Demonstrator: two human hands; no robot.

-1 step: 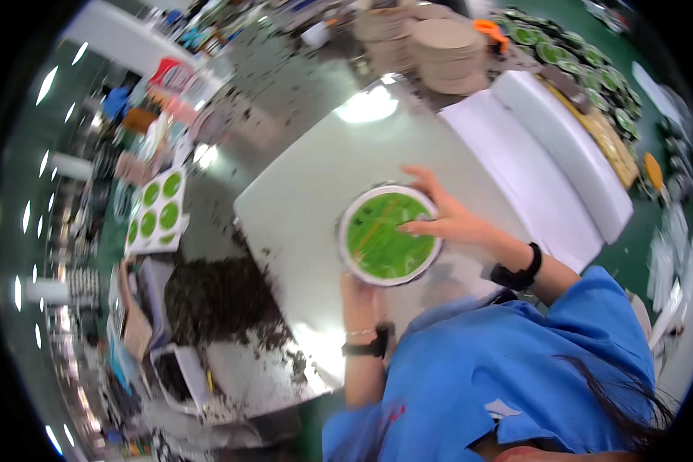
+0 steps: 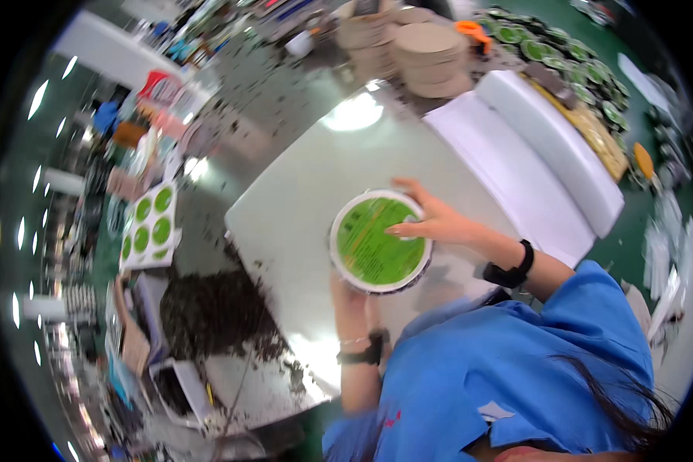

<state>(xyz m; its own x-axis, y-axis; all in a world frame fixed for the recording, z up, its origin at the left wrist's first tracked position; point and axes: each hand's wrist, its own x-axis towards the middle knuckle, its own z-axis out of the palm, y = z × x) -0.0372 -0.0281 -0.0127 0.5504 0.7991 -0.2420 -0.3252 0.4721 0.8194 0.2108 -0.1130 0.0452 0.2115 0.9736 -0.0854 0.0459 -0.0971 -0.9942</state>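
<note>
A round, disc-shaped pack [image 2: 383,245] with a green printed label and a white rim is held above the pale grey board. My right hand [image 2: 433,220] grips its right edge: the thumb lies on the label and the index finger reaches past the upper rim. My left hand [image 2: 352,299] supports the pack from below at its near left side; the pack hides most of those fingers. Dark bands circle both my wrists.
The grey board [image 2: 300,192] lies on a metal table strewn with dark crumbs. To its left are a dark loose heap [image 2: 208,312] and a sheet of round green labels [image 2: 152,223]. White paper [image 2: 508,169], stacked beige discs [image 2: 431,58] and several green-labelled packs [image 2: 543,50] are at the right and back.
The whole view has shifted slightly left. The pack appears a little lower and left, its label print sharper, and both hands keep the same hold.
</note>
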